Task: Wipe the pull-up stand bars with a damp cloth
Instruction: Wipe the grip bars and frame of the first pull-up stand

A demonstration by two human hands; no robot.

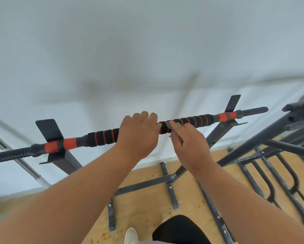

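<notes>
1. Gripping the pull-up bar (103, 137) near its middle, your left hand (139, 136) had its fingers curled over the top of the black-and-red foam padding, so that one was clamped on the bar itself.
2. Your right hand (190, 145) sat just beside it, pinching a small grey cloth (173, 125) and pressing it against the foam right next to your left knuckles. The cloth was mostly hidden under your fingers — only a scrunched bit poked out at the top and a scrap hung below.
3. That bar ran across the whole view, tilted up toward the right, with orange sleeves near each end and bare dark ribbed tips past them. It rested in the two dark metal brackets of the stand frame (218, 132).
4. Down below you could see the stand's dark base legs (169, 189) bolted together on the wooden floor (144, 213).
5. Off to the right there was another dark metal frame (271, 131), and more curved dark bars (288, 182) lay on the floor under it.
6. A white wall (147, 50) filled the background, with a shiny metal pole (15, 155) leaning at the left edge.
7. Bottom of the shot — your white shoe (131, 235) and a dark trouser knee (179, 229).
</notes>
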